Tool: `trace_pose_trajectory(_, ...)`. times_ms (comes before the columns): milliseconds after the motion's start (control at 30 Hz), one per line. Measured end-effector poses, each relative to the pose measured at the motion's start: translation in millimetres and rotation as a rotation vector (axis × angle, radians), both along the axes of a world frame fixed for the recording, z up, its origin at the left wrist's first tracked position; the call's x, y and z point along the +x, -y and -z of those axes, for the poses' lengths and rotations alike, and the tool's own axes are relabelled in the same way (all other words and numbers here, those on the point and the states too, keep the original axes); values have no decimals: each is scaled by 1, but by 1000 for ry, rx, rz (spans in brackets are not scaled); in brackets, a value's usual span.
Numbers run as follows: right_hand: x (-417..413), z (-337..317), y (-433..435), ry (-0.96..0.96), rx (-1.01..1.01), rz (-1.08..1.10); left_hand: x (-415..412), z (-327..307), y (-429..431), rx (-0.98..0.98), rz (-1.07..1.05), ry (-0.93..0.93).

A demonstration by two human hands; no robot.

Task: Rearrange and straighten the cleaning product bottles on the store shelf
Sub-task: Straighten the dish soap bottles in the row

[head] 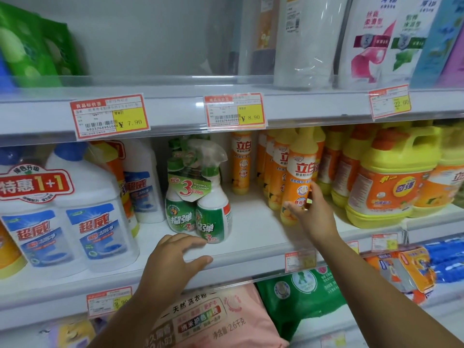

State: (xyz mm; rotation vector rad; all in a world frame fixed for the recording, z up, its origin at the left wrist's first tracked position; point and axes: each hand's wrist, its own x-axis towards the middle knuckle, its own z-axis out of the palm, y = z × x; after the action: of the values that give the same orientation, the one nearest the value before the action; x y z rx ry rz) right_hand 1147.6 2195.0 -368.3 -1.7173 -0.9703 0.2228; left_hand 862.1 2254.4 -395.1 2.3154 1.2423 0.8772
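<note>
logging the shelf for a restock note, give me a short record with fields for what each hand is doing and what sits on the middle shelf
left hand: rests on the front edge of the shelf, fingers loose, beside the base of the green spray bottle pack
right hand: grips the front orange bottle
orange bottle: roughly upright, in front of a group of similar bottles
gap: bare shelf between the pack and the orange bottles, lone orange bottle at the back
left of pack: white bottles with blue labels
right end: yellow jugs
</note>
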Motion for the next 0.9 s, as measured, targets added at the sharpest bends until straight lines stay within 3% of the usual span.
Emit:
trace_pose_trajectory(500, -2, 7, -4, -21, -4, 0, -3, -4, 4, -17, 15, -6)
trace_pose_trajectory(567, -6, 8, -1, -47, 40, 65, -5, -7, 7, -14, 27, 0)
trace_pose_trajectory(700, -23, -2, 9, 173, 240, 323, -16, -12, 7, 9, 15, 5)
trace_pose_trajectory(800, -55, -20, 9, 223, 392, 232, -30, -21, 9, 47, -18, 60)
trace_pose_trajectory(900, -99, -25, 6, 290, 406, 49, -51, -30, 10, 113, -81, 135)
